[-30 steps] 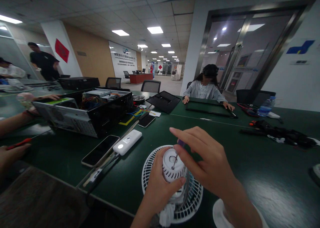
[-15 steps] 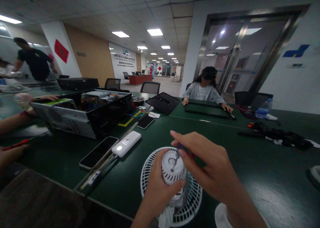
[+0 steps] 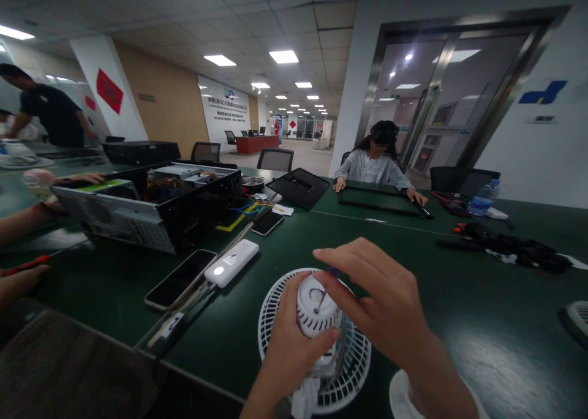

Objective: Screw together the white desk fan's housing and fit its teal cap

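A white fan (image 3: 358, 376) lies grille down on the green table, its rounded motor housing (image 3: 309, 324) facing up. My left hand (image 3: 291, 339) wraps round that housing, thumb on the near side and fingers along the left. Between the thumb and fingers of my right hand (image 3: 379, 290) is a screwdriver (image 3: 322, 298). Its thin metal shaft slants down to a small hole in the top of the housing; my fingers mostly cover the purplish handle. Beneath my right forearm sits a white round part (image 3: 400, 394), partly hidden.
Left of the fan lie a white power bank (image 3: 234, 263) with a cable and a phone (image 3: 181, 279). Beyond stand an opened computer case (image 3: 160, 207) and a second phone (image 3: 267, 224). A person across the table holds a black frame (image 3: 381, 209). Another person's hand (image 3: 22, 281) holds a red-handled tool at the left edge.
My right thumb and fingers have shifted slightly on the screwdriver, with the thumb now covering more of its upper part. My left hand and the fan stay in place.
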Available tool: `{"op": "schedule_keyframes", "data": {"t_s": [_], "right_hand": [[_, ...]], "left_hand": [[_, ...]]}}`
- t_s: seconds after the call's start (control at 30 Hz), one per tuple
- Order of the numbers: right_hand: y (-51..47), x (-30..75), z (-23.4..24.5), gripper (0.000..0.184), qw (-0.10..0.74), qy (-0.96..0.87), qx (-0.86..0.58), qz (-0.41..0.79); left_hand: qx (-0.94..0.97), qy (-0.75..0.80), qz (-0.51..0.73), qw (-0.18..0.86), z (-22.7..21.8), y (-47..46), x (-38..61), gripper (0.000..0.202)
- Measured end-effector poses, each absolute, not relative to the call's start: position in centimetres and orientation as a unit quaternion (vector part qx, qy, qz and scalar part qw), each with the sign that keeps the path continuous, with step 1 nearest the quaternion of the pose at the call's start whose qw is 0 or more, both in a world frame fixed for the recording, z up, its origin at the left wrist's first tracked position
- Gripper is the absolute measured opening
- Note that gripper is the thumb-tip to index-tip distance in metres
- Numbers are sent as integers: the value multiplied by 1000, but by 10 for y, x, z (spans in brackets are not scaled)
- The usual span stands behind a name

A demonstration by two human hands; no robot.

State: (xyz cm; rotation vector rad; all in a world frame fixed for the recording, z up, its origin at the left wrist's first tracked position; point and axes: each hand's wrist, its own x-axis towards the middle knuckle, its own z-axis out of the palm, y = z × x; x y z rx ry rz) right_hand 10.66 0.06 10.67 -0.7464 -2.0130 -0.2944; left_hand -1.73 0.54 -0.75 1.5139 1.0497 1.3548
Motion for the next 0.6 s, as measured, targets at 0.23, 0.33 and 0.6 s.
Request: {"op": "schedule_keyframes", "data": {"t_s": [0.23,0.33,0.6], "right_hand": [[-2,111,108,31,461,-833,-302,-54],[-1,110,107,21,468,-825,-303,-93],[0,110,106,33,456,-833,-306,-75]], "left_hand": [[610,389,541,428,-5,5,-18,66],[605,400,544,422,-7,6,-18,66],[625,394,530,416,-7,6,-19,67]]}}
